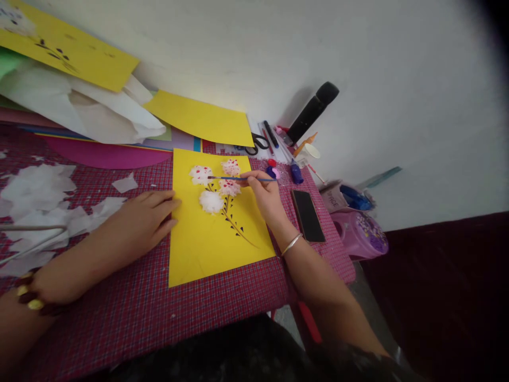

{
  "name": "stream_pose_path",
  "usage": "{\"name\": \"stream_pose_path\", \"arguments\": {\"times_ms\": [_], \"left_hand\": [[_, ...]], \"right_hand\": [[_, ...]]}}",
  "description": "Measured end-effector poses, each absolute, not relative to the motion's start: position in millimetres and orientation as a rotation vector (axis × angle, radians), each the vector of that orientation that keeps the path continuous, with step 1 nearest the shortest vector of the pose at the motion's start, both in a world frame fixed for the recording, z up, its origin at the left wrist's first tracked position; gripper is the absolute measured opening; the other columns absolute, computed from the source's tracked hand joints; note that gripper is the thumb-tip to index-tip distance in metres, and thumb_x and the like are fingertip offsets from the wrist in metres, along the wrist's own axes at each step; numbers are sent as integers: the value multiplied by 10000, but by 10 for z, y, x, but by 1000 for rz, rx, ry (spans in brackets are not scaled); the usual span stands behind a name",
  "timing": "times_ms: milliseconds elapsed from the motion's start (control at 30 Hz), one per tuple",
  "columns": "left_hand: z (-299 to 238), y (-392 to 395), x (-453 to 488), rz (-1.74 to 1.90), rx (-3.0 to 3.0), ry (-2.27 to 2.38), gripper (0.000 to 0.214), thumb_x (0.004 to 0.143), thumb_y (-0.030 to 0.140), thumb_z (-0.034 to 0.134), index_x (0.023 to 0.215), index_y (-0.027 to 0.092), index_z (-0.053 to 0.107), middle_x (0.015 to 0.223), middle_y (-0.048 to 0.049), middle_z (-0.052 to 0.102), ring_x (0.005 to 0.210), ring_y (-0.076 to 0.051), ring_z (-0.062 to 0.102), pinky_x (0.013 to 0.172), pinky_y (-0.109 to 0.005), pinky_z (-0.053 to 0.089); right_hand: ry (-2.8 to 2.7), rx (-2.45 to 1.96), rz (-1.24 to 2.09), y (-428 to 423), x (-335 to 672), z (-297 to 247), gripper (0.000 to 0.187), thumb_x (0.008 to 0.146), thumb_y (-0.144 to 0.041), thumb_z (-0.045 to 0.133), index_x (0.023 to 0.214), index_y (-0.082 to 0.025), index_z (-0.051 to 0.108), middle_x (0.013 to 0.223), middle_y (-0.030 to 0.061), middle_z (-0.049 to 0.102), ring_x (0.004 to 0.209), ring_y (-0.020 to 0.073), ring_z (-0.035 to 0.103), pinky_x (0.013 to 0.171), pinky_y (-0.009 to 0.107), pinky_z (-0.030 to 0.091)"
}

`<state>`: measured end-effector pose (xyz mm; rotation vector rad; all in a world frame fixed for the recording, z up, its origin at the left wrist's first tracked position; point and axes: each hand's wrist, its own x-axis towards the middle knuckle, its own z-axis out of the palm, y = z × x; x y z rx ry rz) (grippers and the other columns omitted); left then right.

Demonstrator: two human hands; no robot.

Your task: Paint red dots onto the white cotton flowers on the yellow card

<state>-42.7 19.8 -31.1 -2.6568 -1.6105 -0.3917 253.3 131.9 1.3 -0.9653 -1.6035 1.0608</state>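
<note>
A yellow sheet of paper (194, 244) lies on the checked tablecloth in front of me. On it is a painted stem with small dark leaves and several fluffy white tissue flowers, most of them dabbed with red. My right hand (262, 193) pinches a thin paintbrush (234, 179), its tip over the upper left flower (201, 174). The lower left flower (211, 202) shows plain white. My left hand (153, 217) lies flat with its fingers stretched out, fingertips on the sheet's left edge.
White tissue pieces (35, 191) spread over the left of the table. A phone (308, 216) lies right of my right hand. Behind are scissors (258, 143), paint blobs, a blue paint bottle (296, 172) and a black cylinder (312, 113). More yellow card (207, 119) rests near the wall.
</note>
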Motion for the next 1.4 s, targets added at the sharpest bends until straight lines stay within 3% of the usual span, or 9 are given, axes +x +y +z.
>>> {"name": "stream_pose_path", "arguments": {"times_ms": [300,667,1000,1267,1400], "left_hand": [[-360,199,-470,-452,-2610,-1509,506,1102,340,311,1263,85,717,1377,-216,653,1245,-343,636,1057,-525,529],[-313,202,-435,-480,-2585,-1414,544,1109,340,259,1204,84,729,1308,-222,683,1201,-332,661,998,-496,541],[-355,195,-458,-429,-2617,-1561,571,1099,370,264,1269,83,726,1389,-212,647,1255,-358,629,1064,-550,534],[-380,210,-479,-447,-2589,-1467,553,1106,366,262,1263,101,722,1349,-200,665,1243,-331,632,1047,-510,533],[-360,203,-473,-445,-2588,-1457,553,1109,365,255,1238,103,724,1337,-200,671,1248,-322,632,1042,-495,526]], "right_hand": [[-1701,-952,1196,1274,2430,-27,197,951,-434,645,936,-263,743,922,17,821,880,174,783,924,382,638],[-1613,-1031,1045,1429,2668,42,138,931,-317,626,890,-256,742,867,10,811,894,192,788,905,393,631],[-1523,-984,1181,1404,2590,-23,156,892,-384,658,902,-248,734,818,-1,809,843,186,787,884,373,632],[-1640,-1005,921,1360,2585,-8,183,954,-392,601,934,-262,729,931,26,815,917,198,779,885,389,617],[-1957,-916,637,1168,2490,61,170,975,-350,605,951,-308,768,1019,22,838,1013,230,763,1012,471,570]]}}
